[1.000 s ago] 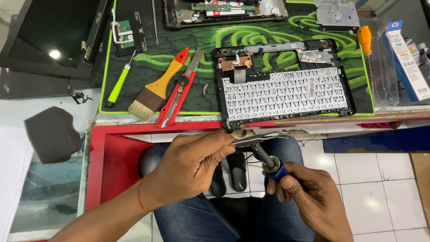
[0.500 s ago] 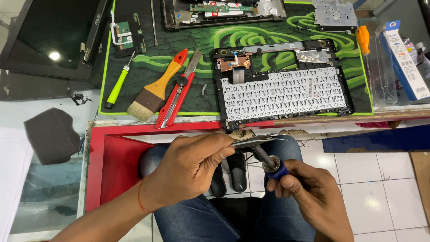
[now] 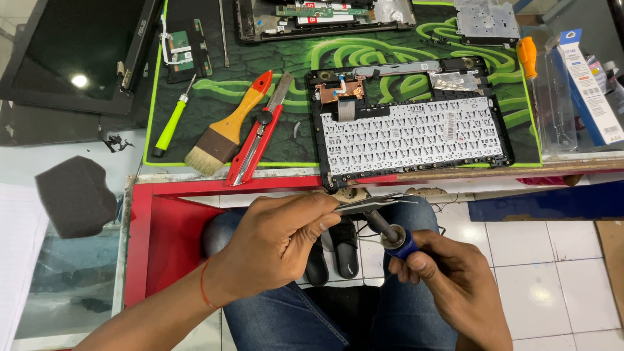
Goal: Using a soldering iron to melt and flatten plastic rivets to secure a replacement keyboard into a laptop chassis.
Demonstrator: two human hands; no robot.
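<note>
Head view, 1 camera, looking down past the table edge (image 3: pixel 455 174) to the lap. Left hand (image 3: pixel 276 244) curled, thumb and forefinger pressed together on the near end of a pair of thin metal tweezers (image 3: pixel 374 204), held roughly level and pointing right, just below the table's front lip. Right hand (image 3: pixel 455 283) wrapped shut around the blue handle of a soldering iron (image 3: pixel 389 233), dark shaft angled up and left so the tip sits touching or nearly touching the underside of the tweezers; contact too small to confirm. Both tools held over the knees, well apart from anything on the mat.

Likely handling: tweezers light, stiff, springy, with fine tips easily bent; best gripped mid-body, as here. Iron light too, probably hot at the metal end, so safe only by the blue handle. Tweezers lying straight out from the left grip; iron handle fully inside the right grip, shaft projecting beyond it.

Up on the table: green-patterned mat (image 3: pixel 260 65), upturned laptop keyboard panel (image 3: pixel 413 136) at the front edge, red utility knife (image 3: pixel 255 140), paintbrush (image 3: pixel 227 127) with orange handle, green-handled screwdriver (image 3: pixel 170 123), orange-handled screwdriver (image 3: pixel 528 57), dark laptop screen (image 3: pixel 71 52) at far left, black foam pad (image 3: pixel 77 194) on the glass below.
</note>
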